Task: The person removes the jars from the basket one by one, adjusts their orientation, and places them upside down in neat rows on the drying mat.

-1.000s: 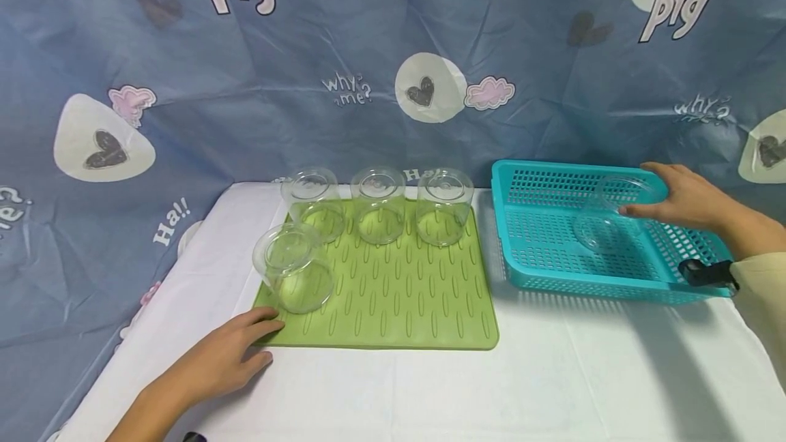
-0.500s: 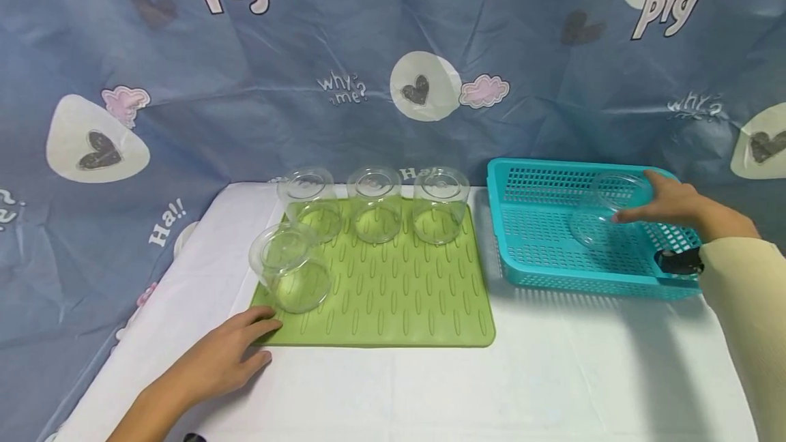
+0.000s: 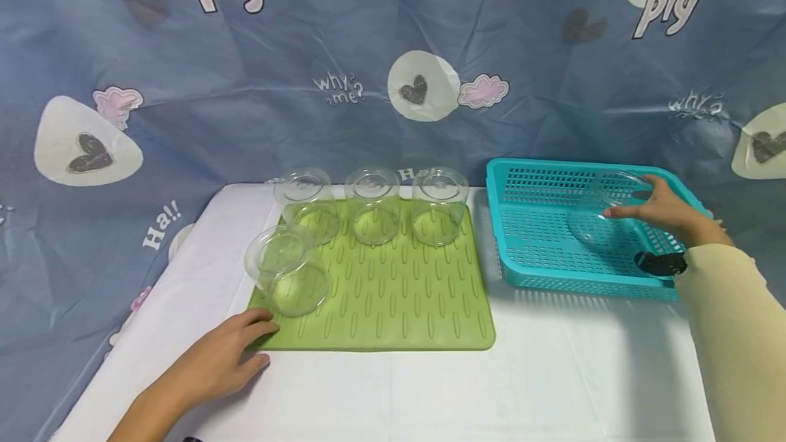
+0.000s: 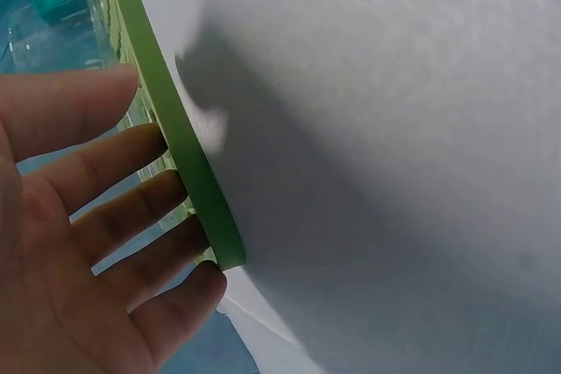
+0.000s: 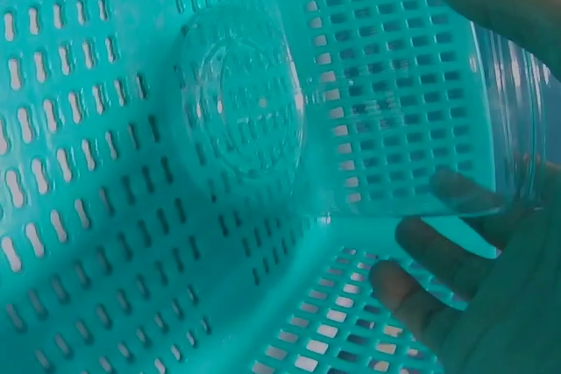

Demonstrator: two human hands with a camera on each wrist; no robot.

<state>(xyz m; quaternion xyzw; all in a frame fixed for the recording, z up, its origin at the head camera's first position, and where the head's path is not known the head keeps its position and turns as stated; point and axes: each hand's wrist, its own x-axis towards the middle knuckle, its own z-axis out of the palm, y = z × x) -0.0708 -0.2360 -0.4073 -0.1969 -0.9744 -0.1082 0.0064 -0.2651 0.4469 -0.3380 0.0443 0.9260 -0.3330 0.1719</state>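
Note:
My right hand [image 3: 666, 210] reaches into the turquoise basket [image 3: 505, 268] and grips a clear plastic cup [image 3: 592, 213]. In the right wrist view, the thumb lies at one side of the cup and several fingers at the other, near its rim; its base [image 5: 250, 107] faces the basket floor. My left hand [image 3: 230, 353] rests at the front left corner of the green mat [image 3: 399, 292], fingertips at its edge and fingers relaxed. Close to it on the mat stands a clear cup [image 3: 297, 285]. Behind are three more clear cups: left [image 3: 313, 207], middle [image 3: 372, 207] and right [image 3: 439, 207].
A white cloth [image 3: 491, 387] covers the table. A blue printed curtain [image 3: 368, 33] hangs right behind the mat and basket. The basket has low perforated walls and stands just right of the mat.
My right hand has shifted slightly left inside the basket, with the sleeve coming further into view. The left hand and the cups on the mat have stayed in place.

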